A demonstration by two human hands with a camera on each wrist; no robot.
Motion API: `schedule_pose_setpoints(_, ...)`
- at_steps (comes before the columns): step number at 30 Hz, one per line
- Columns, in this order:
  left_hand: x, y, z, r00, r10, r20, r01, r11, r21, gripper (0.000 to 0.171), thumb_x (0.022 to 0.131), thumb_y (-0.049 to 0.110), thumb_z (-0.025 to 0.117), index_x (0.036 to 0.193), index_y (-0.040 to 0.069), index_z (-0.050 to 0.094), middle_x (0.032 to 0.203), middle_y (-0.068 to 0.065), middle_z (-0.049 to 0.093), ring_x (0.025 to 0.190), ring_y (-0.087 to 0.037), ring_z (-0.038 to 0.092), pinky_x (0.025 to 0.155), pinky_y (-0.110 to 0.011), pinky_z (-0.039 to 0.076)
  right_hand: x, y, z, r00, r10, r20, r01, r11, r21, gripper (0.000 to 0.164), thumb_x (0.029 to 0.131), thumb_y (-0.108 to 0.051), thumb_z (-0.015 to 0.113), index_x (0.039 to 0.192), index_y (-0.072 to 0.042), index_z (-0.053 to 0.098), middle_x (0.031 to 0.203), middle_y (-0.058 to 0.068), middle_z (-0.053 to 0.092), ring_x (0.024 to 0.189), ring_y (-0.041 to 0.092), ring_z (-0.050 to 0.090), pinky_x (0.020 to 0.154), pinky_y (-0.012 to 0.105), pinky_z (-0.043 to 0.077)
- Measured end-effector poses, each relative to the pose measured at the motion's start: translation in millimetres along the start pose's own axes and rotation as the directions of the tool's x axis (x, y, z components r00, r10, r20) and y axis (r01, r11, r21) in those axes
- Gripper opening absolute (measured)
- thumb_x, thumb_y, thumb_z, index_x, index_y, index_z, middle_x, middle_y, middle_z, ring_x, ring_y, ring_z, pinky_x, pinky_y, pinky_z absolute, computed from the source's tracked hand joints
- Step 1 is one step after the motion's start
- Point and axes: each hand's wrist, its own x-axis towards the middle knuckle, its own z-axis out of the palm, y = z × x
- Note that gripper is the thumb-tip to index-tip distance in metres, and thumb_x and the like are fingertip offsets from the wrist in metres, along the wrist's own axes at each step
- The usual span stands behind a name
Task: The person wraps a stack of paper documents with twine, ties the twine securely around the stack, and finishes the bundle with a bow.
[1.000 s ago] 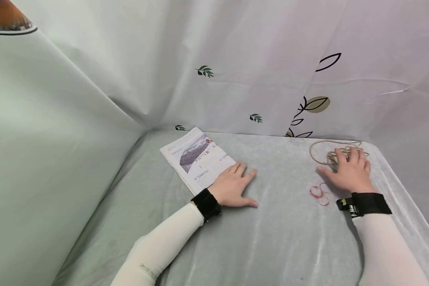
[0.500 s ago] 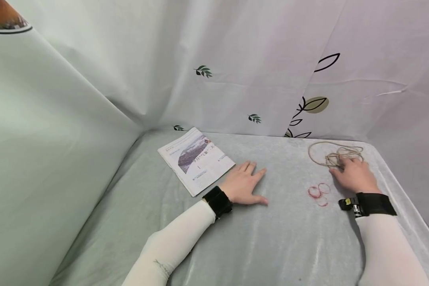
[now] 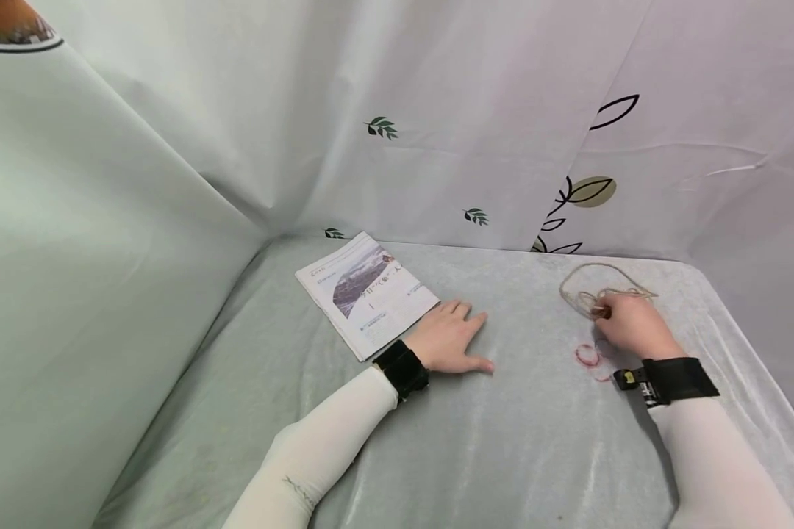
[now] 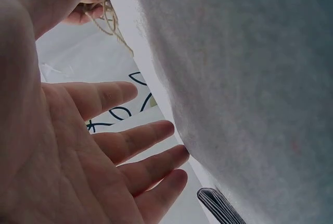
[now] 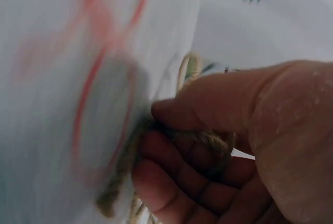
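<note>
A tan twine rope lies loosely looped near the table's far right corner. My right hand pinches it between thumb and curled fingers; in the right wrist view a short rope end sticks out below the thumb. Red rubber bands lie on the cloth just left of that hand. My left hand is spread with straight fingers, palm down near the table, beside the corner of a folded newspaper. From the left wrist view, its palm and fingers hold nothing.
The table carries a grey cloth. White curtains with leaf prints stand along the back and both sides. Black straps circle both wrists over white sleeves.
My right hand, first spread over the rope, has closed its fingers on it and shifted left, dragging part of it along. The left hand slid slightly right off the newspaper's edge.
</note>
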Motion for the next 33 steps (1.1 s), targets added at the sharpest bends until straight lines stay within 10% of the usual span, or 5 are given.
schedule_pose_setpoints(9,1.5,-3.2,2.4,1.000,-0.001,0.010,0.001,1.000,-0.021,0.098,0.100,0.083,0.059,0.172,0.018,0.045,0.166,-0.014,0.051,0.156,-0.029,0.045,0.129,-0.041,0.034,0,-57,18,0.979,-0.182,0.090,0.174,0.981,0.091,0.010,0.092,-0.001,0.078,0.097,-0.010,0.076,0.086,-0.002,0.070,0.077,0.015,0.060,0.072,0.042,0.051)
schedule_pose_setpoints(21,4.8,-23.7,-5.0,1.000,-0.006,-0.015,0.005,0.996,-0.086,0.042,0.114,0.051,0.062,0.128,0.016,0.079,0.140,-0.004,0.070,0.135,-0.023,0.062,0.113,-0.038,0.049,-9,-111,44,0.852,-0.507,0.132,0.458,0.842,0.285,0.022,0.096,-0.001,0.082,0.104,-0.021,0.079,0.096,-0.016,0.069,0.082,-0.001,0.060,0.072,0.030,0.053)
schedule_pose_setpoints(33,6.5,-20.9,4.0,0.997,0.002,-0.078,-0.009,0.996,-0.088,0.036,0.114,0.053,0.060,0.113,0.024,0.082,0.120,-0.003,0.067,0.115,-0.023,0.061,0.095,-0.040,0.055,-11,-110,33,0.836,-0.500,0.227,0.353,0.807,0.474,0.033,0.102,-0.010,0.082,0.134,-0.015,0.077,0.107,-0.007,0.076,0.081,0.006,0.067,0.071,0.029,0.055)
